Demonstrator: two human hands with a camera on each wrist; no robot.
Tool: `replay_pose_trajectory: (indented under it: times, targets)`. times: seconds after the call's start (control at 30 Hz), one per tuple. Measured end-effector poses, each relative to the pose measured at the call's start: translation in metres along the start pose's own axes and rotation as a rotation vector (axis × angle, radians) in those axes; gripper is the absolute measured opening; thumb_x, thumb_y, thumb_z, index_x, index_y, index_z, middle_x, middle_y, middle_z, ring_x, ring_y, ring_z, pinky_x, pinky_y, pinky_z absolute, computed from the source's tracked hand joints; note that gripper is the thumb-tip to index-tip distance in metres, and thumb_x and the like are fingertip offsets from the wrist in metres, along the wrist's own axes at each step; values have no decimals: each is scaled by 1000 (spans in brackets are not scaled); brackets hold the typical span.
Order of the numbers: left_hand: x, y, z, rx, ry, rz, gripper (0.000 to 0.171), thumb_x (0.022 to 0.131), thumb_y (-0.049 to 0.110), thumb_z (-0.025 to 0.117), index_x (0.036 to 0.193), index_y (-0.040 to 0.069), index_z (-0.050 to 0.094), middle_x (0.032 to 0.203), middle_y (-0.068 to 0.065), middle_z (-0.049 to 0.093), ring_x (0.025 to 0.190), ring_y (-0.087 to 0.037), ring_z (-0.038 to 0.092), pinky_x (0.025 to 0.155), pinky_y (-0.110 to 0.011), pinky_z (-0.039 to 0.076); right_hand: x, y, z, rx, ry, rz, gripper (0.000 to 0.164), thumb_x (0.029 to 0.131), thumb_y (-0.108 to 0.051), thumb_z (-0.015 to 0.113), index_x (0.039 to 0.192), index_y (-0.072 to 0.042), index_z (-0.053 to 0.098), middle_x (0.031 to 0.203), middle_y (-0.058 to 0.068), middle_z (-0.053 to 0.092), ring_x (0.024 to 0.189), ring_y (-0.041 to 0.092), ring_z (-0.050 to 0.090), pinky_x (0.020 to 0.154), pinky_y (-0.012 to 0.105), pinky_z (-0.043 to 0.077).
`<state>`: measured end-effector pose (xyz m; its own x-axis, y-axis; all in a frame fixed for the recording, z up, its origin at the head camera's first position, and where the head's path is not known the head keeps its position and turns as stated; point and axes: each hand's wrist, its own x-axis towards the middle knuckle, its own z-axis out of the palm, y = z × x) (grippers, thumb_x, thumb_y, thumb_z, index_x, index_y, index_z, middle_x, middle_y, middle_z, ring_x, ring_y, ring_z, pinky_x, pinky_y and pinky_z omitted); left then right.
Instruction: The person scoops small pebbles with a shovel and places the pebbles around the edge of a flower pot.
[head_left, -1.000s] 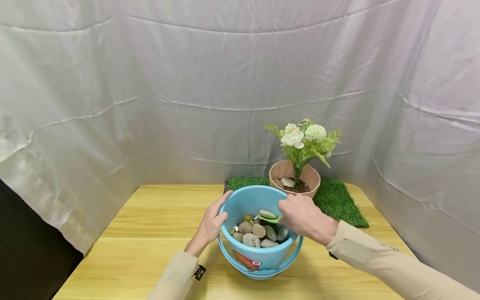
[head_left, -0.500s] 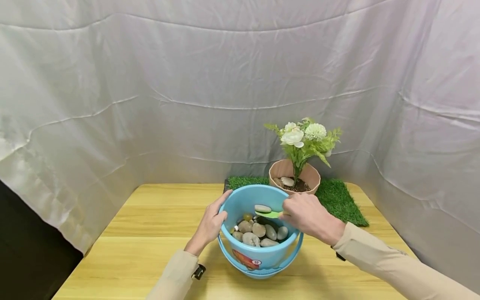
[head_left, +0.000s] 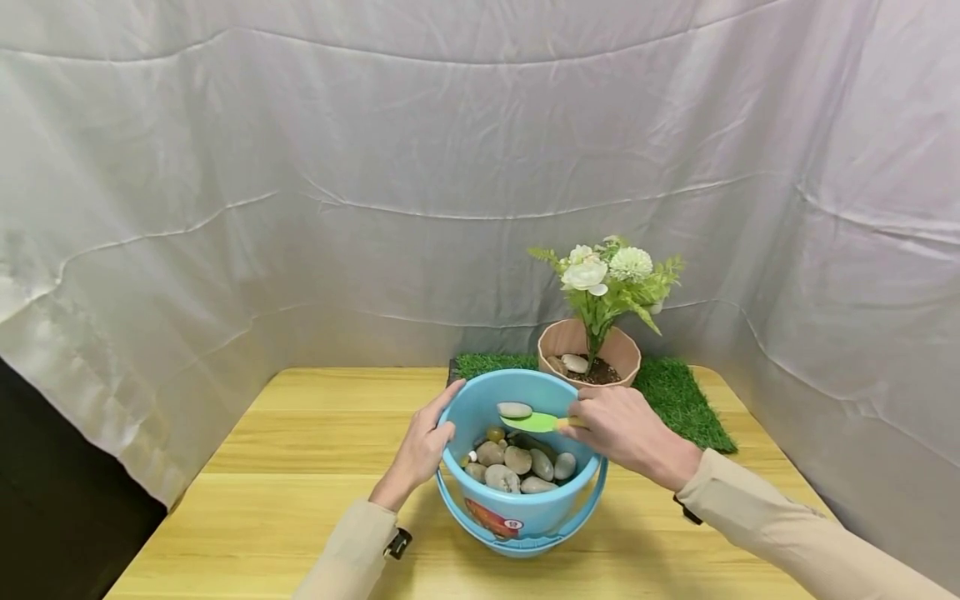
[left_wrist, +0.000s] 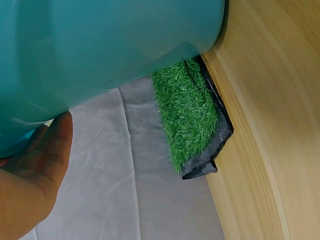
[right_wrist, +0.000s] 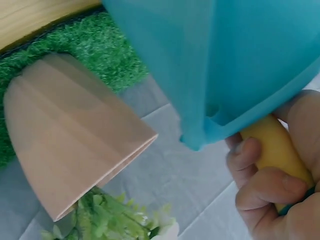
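Gripping the yellow handle (right_wrist: 280,150) of a green scoop (head_left: 529,423), the right hand (head_left: 626,433) has its fingers curled closely round the grip, at the right side of a blue bucket (head_left: 517,387). The scoop lies within the bucket's mouth, above the stones (head_left: 517,460) in the bottom, and one pale stone (head_left: 514,409) rests at the far end of its blade. The left hand (head_left: 416,454) holds the left rim, thumb over the edge and fingers against the outer wall. Markings: a red and orange label (head_left: 487,518) is fixed to the bucket's near side, bearing a white round mark (head_left: 513,525); any lettering is too small to read. The blue bail (head_left: 456,515) hangs down across the front, partly overlapping the label. The bucket stands on a wood-grain desk (head_left: 337,500). Behind it, on green artificial turf (head_left: 678,408), stands a pink faceted pot (right_wrist: 75,130) containing dark soil, a few stones and white flowers (head_left: 585,275) with green leaves. Grey cloth (head_left: 480,150) hangs at the rear.
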<state>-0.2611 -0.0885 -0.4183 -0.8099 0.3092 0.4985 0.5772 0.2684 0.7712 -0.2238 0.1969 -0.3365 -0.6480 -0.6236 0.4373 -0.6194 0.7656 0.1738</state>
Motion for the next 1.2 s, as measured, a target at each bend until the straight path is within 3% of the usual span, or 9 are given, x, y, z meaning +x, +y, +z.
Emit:
replay_pose_trajectory:
  times: [0.27, 0.5, 0.8, 1.03, 1.2]
  targets:
    - [0, 0, -1, -10, -14, 2, 67, 77, -4, 39, 140, 17, 34, 138, -9, 40, 116, -26, 47, 86, -44, 41, -4, 10, 6, 31, 81, -36, 40, 75, -37, 70, 55, -28, 36, 62, -12, 36, 46, 1, 30, 40, 20, 25]
    - [-3, 39, -7, 12, -21, -10, 64, 76, -6, 37, 139, 6, 34, 135, -19, 42, 114, -32, 48, 85, -43, 41, -6, 14, 9, 39, 125, -28, 43, 73, -34, 72, 56, -28, 33, 65, -13, 37, 47, 2, 31, 40, 20, 24]
    - [-3, 40, -7, 7, -19, -8, 65, 75, -6, 37, 139, 6, 35, 135, -18, 41, 116, -31, 46, 87, -44, 40, -7, 17, 11, 46, 159, -24, 40, 72, -34, 73, 57, -28, 36, 66, -12, 41, 48, 2, 32, 41, 20, 25]
    - [-3, 41, -7, 13, -17, -6, 64, 75, -6, 38, 139, 5, 35, 136, -18, 40, 115, -31, 46, 86, -44, 40, -8, 16, 11, 16, 187, 5, 43, 75, -38, 69, 55, -26, 33, 62, -10, 34, 46, 2, 28, 40, 19, 22]
    - [-4, 41, -7, 8, -20, -12, 64, 76, -6, 38, 139, 6, 35, 136, -18, 40, 115, -31, 47, 86, -44, 41, -9, 16, 12, 24, 212, 11, 35, 73, -36, 72, 56, -27, 42, 63, -10, 38, 47, 2, 30, 39, 19, 23]
